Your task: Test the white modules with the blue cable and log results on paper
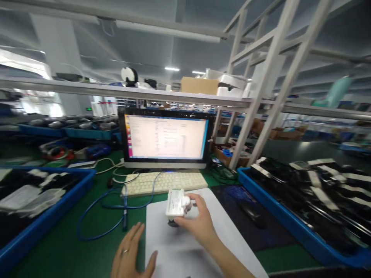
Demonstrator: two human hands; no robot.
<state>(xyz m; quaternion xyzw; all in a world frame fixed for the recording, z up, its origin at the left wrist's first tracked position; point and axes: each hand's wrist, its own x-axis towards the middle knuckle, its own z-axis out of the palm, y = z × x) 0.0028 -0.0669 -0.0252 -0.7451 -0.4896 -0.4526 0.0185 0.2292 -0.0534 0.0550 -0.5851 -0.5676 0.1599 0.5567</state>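
Between the thumb and fingers of my right hand (199,220) is a small white plastic device (175,203) with a printed label on its face and a dark part at its base. It is over a white paper sheet (220,235) on the green bench top; whether it touches the sheet I cannot tell. My left hand (130,251), with a ring on one finger, is low at the sheet's left edge. Its fingers are spread and hold nothing. A blue cable (101,231) lies looped on the bench just beyond my left hand.
A cream keyboard (166,182) lies before a lit monitor (168,137). On the right are a black mouse (252,214) on a dark pad and a blue tray (278,216) of black parts with white strips. Another blue tray (78,193) stands left. A shelf (162,94) crosses above.
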